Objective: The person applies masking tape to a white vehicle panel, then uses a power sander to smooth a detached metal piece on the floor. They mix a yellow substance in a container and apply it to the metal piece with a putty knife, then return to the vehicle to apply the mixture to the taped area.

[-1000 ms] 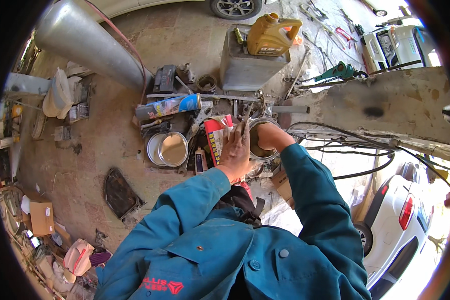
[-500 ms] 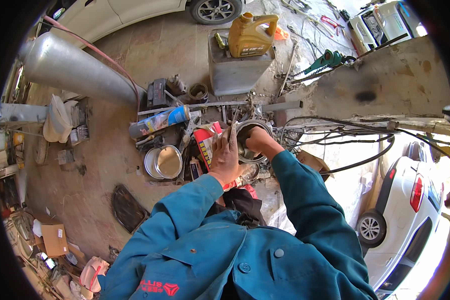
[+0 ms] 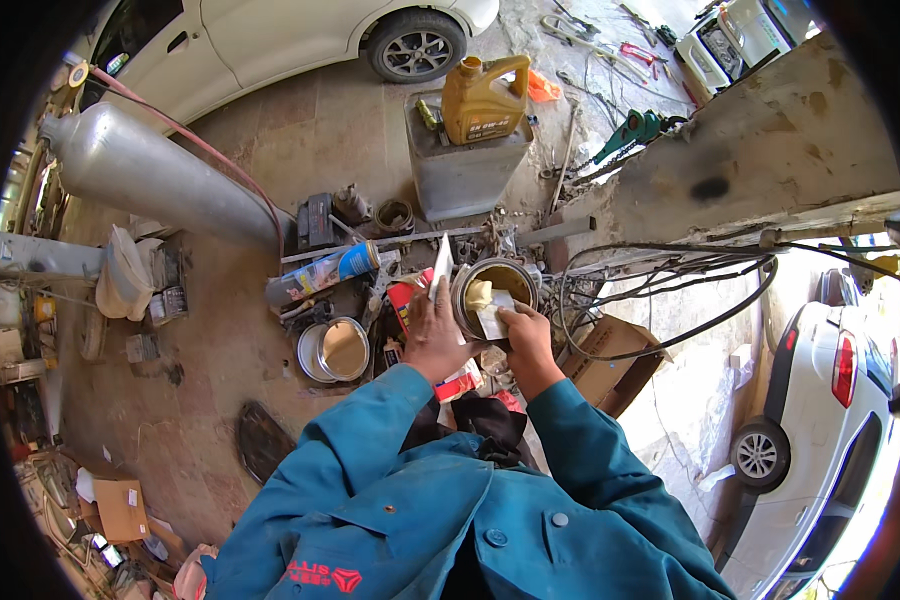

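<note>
My left hand [image 3: 434, 338] is closed on a thin pale flat plate [image 3: 442, 264], held on edge beside an open round tin [image 3: 519, 284]. Whether those fingers also touch the tin's side is hard to tell. In my right hand [image 3: 532, 345], at the tin's near right rim, is a flat putty scraper [image 3: 492, 322]. A lump of yellowish putty [image 3: 478, 295] sits at the scraper's far end, over the tin's mouth. Left of my left hand lies a red and white box [image 3: 400, 300], partly hidden behind the hand.
A tan-filled tin [image 3: 346, 350] and a blue-grey cartridge can [image 3: 325, 272] lie left. Beyond stands a metal block [image 3: 460, 175] bearing a golden oil jug [image 3: 478, 105]. Cables [image 3: 705, 340] loop above a cardboard box [image 3: 615, 365] at right. A silver cylinder [image 3: 155, 185] leans left.
My right hand has drawn back out of the tin toward me, and the scraper with putty now shows. The pale plate in my left hand shows its face more. The whole view has shifted slightly.
</note>
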The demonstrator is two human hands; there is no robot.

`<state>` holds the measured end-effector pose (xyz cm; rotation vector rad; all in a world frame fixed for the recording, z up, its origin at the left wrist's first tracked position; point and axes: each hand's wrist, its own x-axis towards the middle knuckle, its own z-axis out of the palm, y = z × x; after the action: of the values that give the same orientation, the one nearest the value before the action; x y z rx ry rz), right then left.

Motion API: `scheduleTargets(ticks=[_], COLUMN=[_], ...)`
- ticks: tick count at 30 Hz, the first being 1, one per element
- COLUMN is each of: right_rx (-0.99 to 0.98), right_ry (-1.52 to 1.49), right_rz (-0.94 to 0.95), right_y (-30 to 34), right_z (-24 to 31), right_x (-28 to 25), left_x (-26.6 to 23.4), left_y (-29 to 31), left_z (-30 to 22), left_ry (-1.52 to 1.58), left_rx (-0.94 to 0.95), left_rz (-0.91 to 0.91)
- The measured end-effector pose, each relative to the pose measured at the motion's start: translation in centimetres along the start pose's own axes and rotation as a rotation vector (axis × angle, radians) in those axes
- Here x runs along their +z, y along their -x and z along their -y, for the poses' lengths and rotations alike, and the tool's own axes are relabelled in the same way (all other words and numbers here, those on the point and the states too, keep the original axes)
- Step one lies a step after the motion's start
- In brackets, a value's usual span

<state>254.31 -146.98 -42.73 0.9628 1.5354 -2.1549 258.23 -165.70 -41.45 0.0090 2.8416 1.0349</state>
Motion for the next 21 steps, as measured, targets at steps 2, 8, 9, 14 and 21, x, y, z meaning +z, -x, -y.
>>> scheduleTargets(ticks=[2, 8, 9, 14, 21], right_rx=[0.009, -0.135, -0.172, -0.332, -0.693], right_ry=[-0.049, -0.239, -0.262, -0.169, 0.176], right_rz=[0.028, 0.169, 0.193, 0.242, 0.224], right_y=[2.0, 5.6, 6.4, 10.3, 13.7], right_z=[1.5, 3.4, 3.8, 7.5, 9.9], right_x=[-0.2, -3.4, -3.6, -2.7, -1.4], left_x=[-1.6, -4.1, -4.9, -6.6, -9.3], left_y=[0.9, 2.3, 2.6, 2.2, 1.8], left_z=[0.8, 3.6, 2.9, -0.1, -2.6], left_ry=[0.074, 0.478, 0.566, 0.920, 1.494], left_rx=[-0.008, 0.067, -0.004, -0.074, -0.230], left_rz=[-0.091, -0.429, -0.387, -0.507, -0.162])
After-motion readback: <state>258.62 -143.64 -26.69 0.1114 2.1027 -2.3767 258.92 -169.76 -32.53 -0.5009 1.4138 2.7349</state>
